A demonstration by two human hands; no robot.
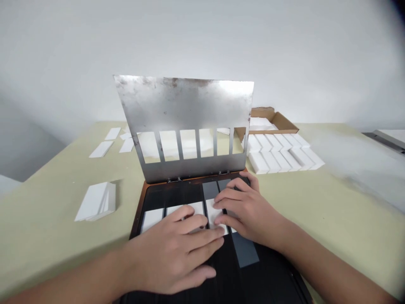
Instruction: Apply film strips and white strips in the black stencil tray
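Observation:
A black board point(177, 194) with grey strips lies in front of me. White cards point(152, 219) sit in a row across it. My left hand point(177, 249) lies over the row with its fingers spread, and its fingertips reach the lower edge of a white card point(215, 211) right of centre. On that same card rest the thumb and fingertips of my right hand point(243, 207), fingers apart and slightly bent. Both hands partly cover the cards. A metal plate point(190, 101) with a row of rectangular cut-outs stands hinged up at the board's far edge.
A stack of white cards point(96, 200) is on the yellow-green table point(41, 202) at left, with loose cards point(101, 149) behind it. Several white card stacks point(284, 154) line up at back right, before an open cardboard box point(286, 123). A wall point(190, 38) closes off the back.

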